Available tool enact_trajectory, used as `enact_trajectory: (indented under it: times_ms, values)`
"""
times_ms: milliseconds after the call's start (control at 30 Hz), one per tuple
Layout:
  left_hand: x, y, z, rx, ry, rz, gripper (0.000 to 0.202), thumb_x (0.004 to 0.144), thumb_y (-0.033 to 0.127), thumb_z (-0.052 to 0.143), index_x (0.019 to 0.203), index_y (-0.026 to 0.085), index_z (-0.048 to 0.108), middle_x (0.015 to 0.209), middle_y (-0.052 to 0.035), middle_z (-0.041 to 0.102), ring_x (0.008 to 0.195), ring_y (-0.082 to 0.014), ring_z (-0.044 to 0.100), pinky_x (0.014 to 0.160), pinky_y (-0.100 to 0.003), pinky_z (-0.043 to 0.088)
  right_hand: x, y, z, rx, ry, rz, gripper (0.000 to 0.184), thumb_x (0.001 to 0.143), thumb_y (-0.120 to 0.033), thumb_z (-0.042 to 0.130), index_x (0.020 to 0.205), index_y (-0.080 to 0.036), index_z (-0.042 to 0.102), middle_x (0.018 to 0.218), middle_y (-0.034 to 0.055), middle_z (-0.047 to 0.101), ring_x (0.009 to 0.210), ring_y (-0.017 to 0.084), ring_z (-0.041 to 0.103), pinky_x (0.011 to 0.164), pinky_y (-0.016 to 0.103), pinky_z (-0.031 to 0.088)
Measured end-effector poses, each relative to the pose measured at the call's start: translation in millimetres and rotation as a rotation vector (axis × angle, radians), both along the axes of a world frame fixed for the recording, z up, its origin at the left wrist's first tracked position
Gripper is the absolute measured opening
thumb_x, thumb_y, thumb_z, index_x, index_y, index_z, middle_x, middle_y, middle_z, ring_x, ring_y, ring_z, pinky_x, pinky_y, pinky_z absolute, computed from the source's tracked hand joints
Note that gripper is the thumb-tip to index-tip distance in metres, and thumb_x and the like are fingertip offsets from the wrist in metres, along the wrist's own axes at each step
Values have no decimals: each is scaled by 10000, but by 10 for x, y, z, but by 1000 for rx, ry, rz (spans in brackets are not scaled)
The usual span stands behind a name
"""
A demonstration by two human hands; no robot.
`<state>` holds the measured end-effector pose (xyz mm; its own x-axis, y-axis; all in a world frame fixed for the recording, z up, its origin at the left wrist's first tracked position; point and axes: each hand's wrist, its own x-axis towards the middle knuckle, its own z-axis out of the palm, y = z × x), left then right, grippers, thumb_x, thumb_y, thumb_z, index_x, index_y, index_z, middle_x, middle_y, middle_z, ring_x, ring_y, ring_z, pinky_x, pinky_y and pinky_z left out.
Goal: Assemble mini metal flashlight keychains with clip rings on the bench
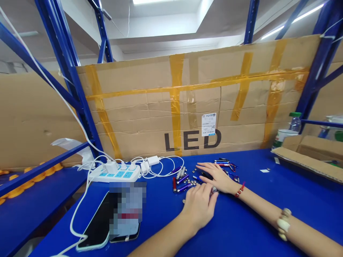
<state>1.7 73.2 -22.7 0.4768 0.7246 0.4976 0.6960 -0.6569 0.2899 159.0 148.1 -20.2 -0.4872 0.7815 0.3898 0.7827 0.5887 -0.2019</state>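
My left hand (199, 204) is closed, its thumb and fingers curled round a small silvery piece (213, 190) that is mostly hidden. Close beyond it, my right hand (219, 178) reaches over the pile with its fingers stretched out, and a dark item shows under them. To the left of the hands lie several slim metal tubes, among them a red tube (174, 184), a purple-blue tube (184, 188) and silver tubes (181, 173). Small round silver discs, like button cells (193, 171), are scattered between them. More coloured tubes with carabiner clips (232, 165) lie behind my right hand.
A white power strip (115, 175) with plugs and looping white cables sits at the back left. Two phones (98, 223) lie in front of it. A taped cardboard panel (144, 121) stands behind the blue table. At right are an open carton (308, 162) and a green-capped bottle (295, 123).
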Motion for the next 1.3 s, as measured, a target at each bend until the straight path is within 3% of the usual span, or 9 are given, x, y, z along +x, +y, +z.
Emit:
enact_trajectory:
  times_ms: [267, 500, 600, 767, 1100, 1300]
  values:
    - [10, -4, -7, 44, 8, -18, 154, 875, 253, 393, 859, 181, 528, 826, -14, 636, 759, -180, 602, 644, -302, 441, -3, 18, -7, 48, -77, -44, 417, 879, -501, 358, 1161, -282, 573, 1324, 67, 425, 1226, 254, 355, 997, 503, 235]
    - [11, -14, 9, 14, 2, -17, 181, 890, 267, 358, 827, 180, 503, 823, -15, 622, 767, -174, 591, 657, -288, 426, 173, 38, 18, 158, -94, -104, 364, 909, -354, 328, 973, -248, 669, 1258, 80, 475, 1169, 236, 401, 949, 449, 305]
    - [17, -9, 35, -3, 6, -8, 182, 893, 265, 351, 829, 181, 499, 819, -14, 618, 767, -170, 587, 656, -285, 423, 252, 52, 11, 172, -93, -102, 289, 878, -297, 396, 935, -243, 674, 1232, 73, 494, 1133, 232, 425, 928, 429, 325]
    - [26, 3, 48, -27, 18, 6, 187, 897, 277, 348, 838, 182, 498, 833, -14, 617, 778, -170, 583, 681, -288, 428, 279, 75, -32, 142, -85, -100, 241, 836, -282, 499, 1018, -269, 657, 1210, 72, 509, 1117, 239, 436, 908, 415, 342]
    - [32, -6, 34, -28, 21, 2, 173, 892, 262, 352, 824, 183, 490, 824, -3, 613, 764, -158, 576, 662, -274, 417, 281, 100, -43, 126, -56, -90, 191, 838, -313, 529, 935, -266, 688, 1105, 53, 575, 1035, 227, 487, 861, 400, 372]
    - [26, -12, 35, -53, 4, 3, 149, 885, 262, 366, 833, 191, 487, 820, 6, 607, 765, -160, 576, 658, -276, 419, 301, 122, -28, 101, 52, -80, 137, 792, -298, 572, 795, -221, 686, 1006, 56, 597, 939, 212, 520, 866, 397, 393]
